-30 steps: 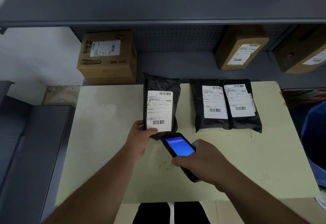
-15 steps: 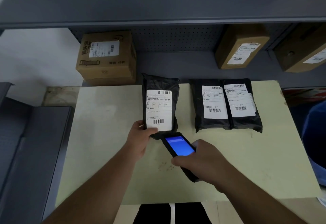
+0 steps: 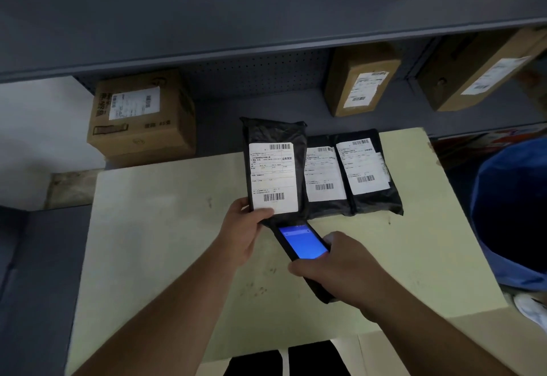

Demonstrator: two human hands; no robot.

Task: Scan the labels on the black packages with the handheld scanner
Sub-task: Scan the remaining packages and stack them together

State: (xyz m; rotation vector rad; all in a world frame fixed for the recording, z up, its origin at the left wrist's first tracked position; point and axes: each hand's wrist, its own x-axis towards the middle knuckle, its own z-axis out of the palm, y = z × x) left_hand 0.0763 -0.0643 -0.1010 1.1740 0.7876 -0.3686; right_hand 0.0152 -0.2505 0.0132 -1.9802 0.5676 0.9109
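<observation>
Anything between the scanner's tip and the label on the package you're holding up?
Nothing: in the head view the scanner tip sits just under the held package, below its label; the gap looks bare.

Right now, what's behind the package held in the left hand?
The held package covers the left edge of the nearer of two black packages lying on the table, plus a strip of shelf. Whatever else sits behind it is hidden. The left hand grips its bottom corner.

Crinkled glossy plastic package (image 3: 273,132), paper label (image 3: 273,178)
</observation>
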